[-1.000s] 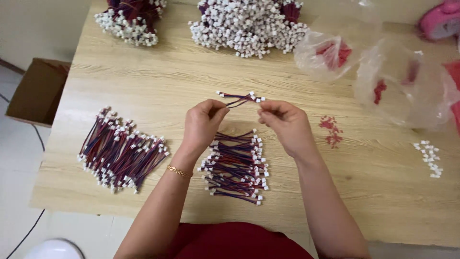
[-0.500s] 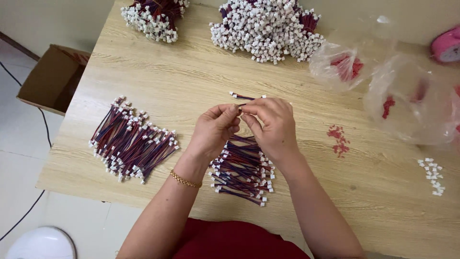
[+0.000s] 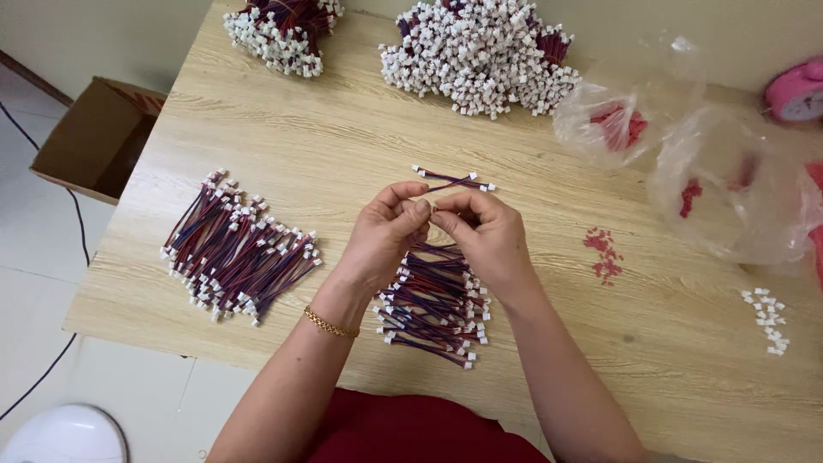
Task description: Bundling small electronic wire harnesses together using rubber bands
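My left hand and my right hand meet fingertip to fingertip above the table, pinching something small between them that the fingers hide. Just beyond the fingers two short red-and-blue wire leads with white end plugs lie crossed on the wooden table. Under my hands sits a pile of the same leads. A gold bracelet is on my left wrist.
A bigger pile of leads lies at the left. Two heaps of white-plugged leads sit at the back. Clear bags with red parts, loose red bits, white plugs, a cardboard box.
My hands, first apart with a lead stretched between them, have come together at the fingertips. The view has shifted slightly.
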